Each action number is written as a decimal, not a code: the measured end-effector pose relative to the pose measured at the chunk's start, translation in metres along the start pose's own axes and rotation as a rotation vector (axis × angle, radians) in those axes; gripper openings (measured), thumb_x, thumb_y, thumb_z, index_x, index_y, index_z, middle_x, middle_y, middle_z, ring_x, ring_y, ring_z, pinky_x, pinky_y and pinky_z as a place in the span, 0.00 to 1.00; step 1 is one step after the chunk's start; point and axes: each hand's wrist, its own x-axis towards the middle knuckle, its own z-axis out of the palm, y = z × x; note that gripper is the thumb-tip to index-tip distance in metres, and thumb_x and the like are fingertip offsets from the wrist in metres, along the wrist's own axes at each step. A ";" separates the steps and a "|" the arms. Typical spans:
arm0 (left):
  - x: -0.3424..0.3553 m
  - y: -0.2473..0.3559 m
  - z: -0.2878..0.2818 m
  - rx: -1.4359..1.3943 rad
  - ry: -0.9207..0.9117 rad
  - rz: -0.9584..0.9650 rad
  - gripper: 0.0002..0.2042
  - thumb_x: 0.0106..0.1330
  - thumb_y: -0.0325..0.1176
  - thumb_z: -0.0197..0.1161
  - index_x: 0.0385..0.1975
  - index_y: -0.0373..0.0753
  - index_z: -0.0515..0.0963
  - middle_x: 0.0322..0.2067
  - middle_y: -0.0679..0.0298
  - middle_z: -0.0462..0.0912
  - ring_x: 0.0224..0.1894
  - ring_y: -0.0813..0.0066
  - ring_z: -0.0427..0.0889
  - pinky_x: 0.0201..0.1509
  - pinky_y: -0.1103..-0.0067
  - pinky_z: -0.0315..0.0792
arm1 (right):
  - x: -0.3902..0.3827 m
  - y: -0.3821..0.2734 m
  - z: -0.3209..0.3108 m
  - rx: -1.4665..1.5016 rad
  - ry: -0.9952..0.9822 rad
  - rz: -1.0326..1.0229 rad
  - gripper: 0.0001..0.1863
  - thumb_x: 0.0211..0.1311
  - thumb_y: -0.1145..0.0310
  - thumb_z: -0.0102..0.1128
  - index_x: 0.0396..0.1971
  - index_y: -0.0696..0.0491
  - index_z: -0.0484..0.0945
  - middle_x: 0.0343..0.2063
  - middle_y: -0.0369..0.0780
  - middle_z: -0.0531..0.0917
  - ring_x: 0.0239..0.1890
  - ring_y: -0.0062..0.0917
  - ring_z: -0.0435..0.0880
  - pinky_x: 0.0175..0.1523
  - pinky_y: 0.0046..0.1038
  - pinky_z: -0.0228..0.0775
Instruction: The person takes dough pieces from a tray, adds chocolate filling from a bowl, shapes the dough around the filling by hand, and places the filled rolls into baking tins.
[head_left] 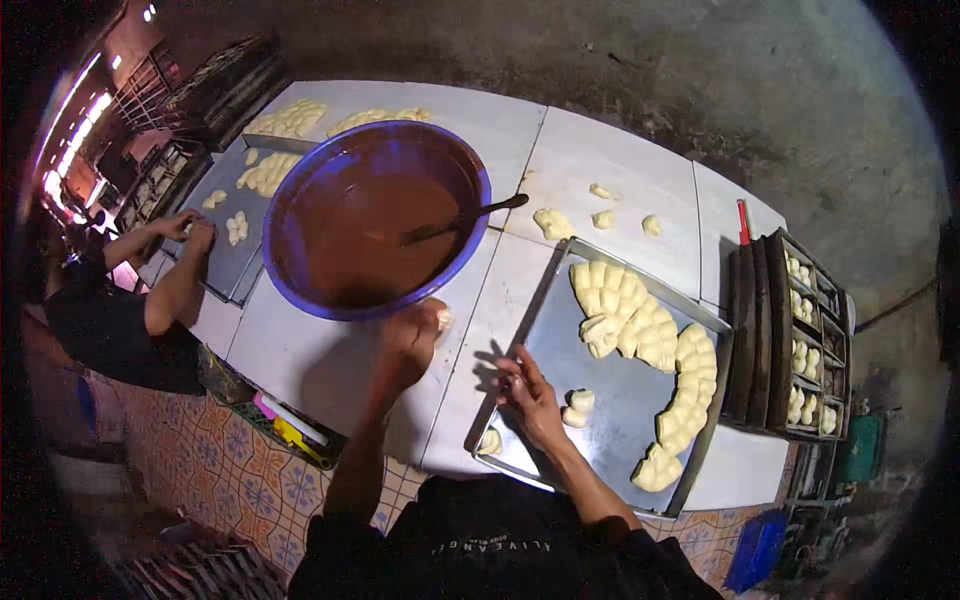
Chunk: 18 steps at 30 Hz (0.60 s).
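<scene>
My left hand (408, 345) is closed around a small piece of pale dough (443, 319) at the near rim of a big blue basin (300, 290) filled with brown chocolate paste. A dark spoon (462, 219) rests in the paste. My right hand (528, 395) hovers with fingers spread at the left edge of a metal tray (610, 420), beside two small dough pieces (578, 406). A curved row of dough pieces (650, 340) lies on that tray.
Loose dough bits (600, 218) lie on the white tiled table (600, 160). Another person's hands (190, 230) work at a second tray (235, 265) with dough at the left. Stacked dark baking tins (790, 340) with dough stand at the right.
</scene>
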 end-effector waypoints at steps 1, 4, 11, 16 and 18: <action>-0.016 0.012 0.006 -0.493 -0.203 -0.172 0.31 0.70 0.57 0.37 0.51 0.32 0.71 0.43 0.52 0.79 0.41 0.57 0.80 0.46 0.65 0.73 | -0.002 0.001 0.005 0.200 0.010 0.159 0.29 0.70 0.65 0.49 0.67 0.54 0.53 0.51 0.40 0.74 0.47 0.23 0.76 0.51 0.26 0.71; -0.046 0.072 0.034 -1.377 -0.510 -0.633 0.52 0.59 0.76 0.26 0.64 0.28 0.58 0.52 0.48 0.75 0.47 0.59 0.80 0.53 0.67 0.72 | -0.005 0.027 -0.007 0.541 0.178 0.377 0.18 0.70 0.65 0.50 0.53 0.59 0.70 0.40 0.38 0.80 0.35 0.18 0.80 0.34 0.17 0.74; -0.095 0.098 0.066 -0.896 -0.198 -0.812 0.24 0.72 0.39 0.50 0.66 0.38 0.61 0.53 0.56 0.72 0.55 0.70 0.73 0.53 0.77 0.68 | -0.049 -0.002 0.002 -0.704 0.138 -0.133 0.26 0.54 0.77 0.62 0.56 0.57 0.72 0.50 0.47 0.72 0.53 0.32 0.70 0.55 0.34 0.65; -0.107 0.098 0.071 -0.649 -0.306 -0.507 0.21 0.66 0.24 0.56 0.59 0.32 0.67 0.46 0.56 0.75 0.44 0.72 0.80 0.45 0.81 0.76 | -0.061 -0.008 -0.022 -0.993 0.062 -0.538 0.18 0.50 0.82 0.60 0.45 0.58 0.80 0.47 0.46 0.72 0.46 0.34 0.75 0.50 0.31 0.69; -0.110 0.105 0.076 -0.660 -0.231 -0.460 0.14 0.65 0.21 0.56 0.50 0.25 0.71 0.41 0.56 0.78 0.41 0.69 0.82 0.46 0.78 0.80 | -0.062 -0.024 -0.016 -0.788 0.171 -0.462 0.12 0.52 0.82 0.58 0.37 0.59 0.82 0.47 0.45 0.74 0.47 0.32 0.77 0.52 0.29 0.69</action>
